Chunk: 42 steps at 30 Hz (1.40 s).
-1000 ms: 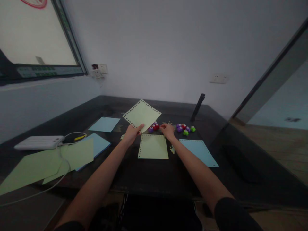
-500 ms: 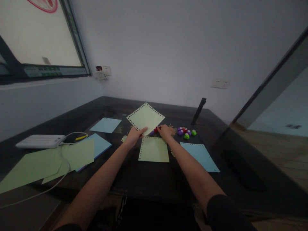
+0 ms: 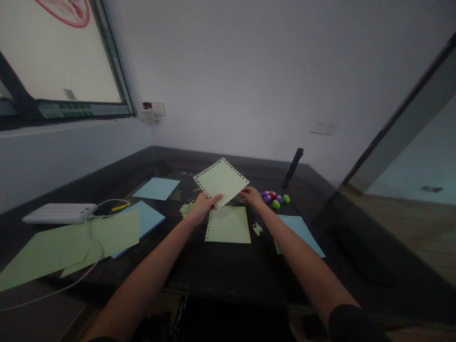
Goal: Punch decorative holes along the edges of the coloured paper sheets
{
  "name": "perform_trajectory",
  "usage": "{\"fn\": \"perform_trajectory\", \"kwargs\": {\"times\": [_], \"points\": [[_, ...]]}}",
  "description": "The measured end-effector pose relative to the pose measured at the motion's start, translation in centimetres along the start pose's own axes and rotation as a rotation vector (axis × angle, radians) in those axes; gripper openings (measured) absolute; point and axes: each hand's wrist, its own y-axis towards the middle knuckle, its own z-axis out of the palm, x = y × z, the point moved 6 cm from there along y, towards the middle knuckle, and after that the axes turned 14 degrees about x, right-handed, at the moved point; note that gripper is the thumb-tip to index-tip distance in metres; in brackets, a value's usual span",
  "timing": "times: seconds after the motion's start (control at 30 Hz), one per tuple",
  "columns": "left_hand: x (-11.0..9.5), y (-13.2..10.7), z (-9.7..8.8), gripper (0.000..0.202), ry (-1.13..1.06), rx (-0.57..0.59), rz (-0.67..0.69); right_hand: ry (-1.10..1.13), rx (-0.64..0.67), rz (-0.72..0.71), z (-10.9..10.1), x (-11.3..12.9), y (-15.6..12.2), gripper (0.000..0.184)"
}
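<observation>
My left hand (image 3: 203, 207) pinches the lower corner of a pale green paper sheet (image 3: 223, 180), thumb on top. The sheet is tilted up above the table, with small punched holes along its two upper edges. At its right edge is my right hand (image 3: 252, 197), fingers curled together; what they grip, if anything, is hidden. Below, another green sheet (image 3: 228, 228) with holes on its borders lies flat. Small paper cut-outs (image 3: 185, 209) are heaped by my left hand, and more bits (image 3: 257, 229) lie below my right. Several purple, red and green eye-like punches (image 3: 276, 204) sit to the right.
Blue sheets lie at the right (image 3: 302, 235), back left (image 3: 156, 188) and left (image 3: 146, 216). Large green sheets (image 3: 64, 244) with a white cable, a white power bank (image 3: 59, 213) and a yellow-marked black item (image 3: 119, 207) are at left. A black upright stick (image 3: 293, 168) stands behind.
The held sheet and my left hand have moved slightly right and down. My right hand has shifted a little right; the red and purple punches seen beside its fingers no longer show there.
</observation>
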Motion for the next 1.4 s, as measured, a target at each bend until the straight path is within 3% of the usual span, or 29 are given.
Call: {"fn": "perform_trajectory", "kwargs": {"times": [0.2,0.27,0.4,0.6,0.9,1.4], "points": [[0.0,-0.5,1.4,0.037,0.067,0.065,0.012,0.549,0.059,-0.018,-1.7,0.2,-7.6,0.032],[-0.1,-0.7,2.0,0.033,0.079,0.102,0.017,0.639,0.064,0.008,-1.9,0.0,-10.3,0.042],[0.5,-1.2,3.5,0.03,0.119,0.157,-0.012,0.724,0.018,0.041,-2.0,-1.0,-13.4,0.042],[1.6,-1.5,4.7,0.03,0.157,0.2,-0.066,0.85,-0.047,0.002,-1.9,-2.2,-13.2,0.029],[1.4,-1.6,5.0,0.027,0.247,0.232,-0.044,0.89,-0.137,-0.031,-2.2,-2.4,-13.2,0.028],[1.4,-1.7,5.4,0.024,0.303,0.272,-0.039,0.892,-0.135,-0.049,-2.3,-2.0,-13.4,0.027]]}}
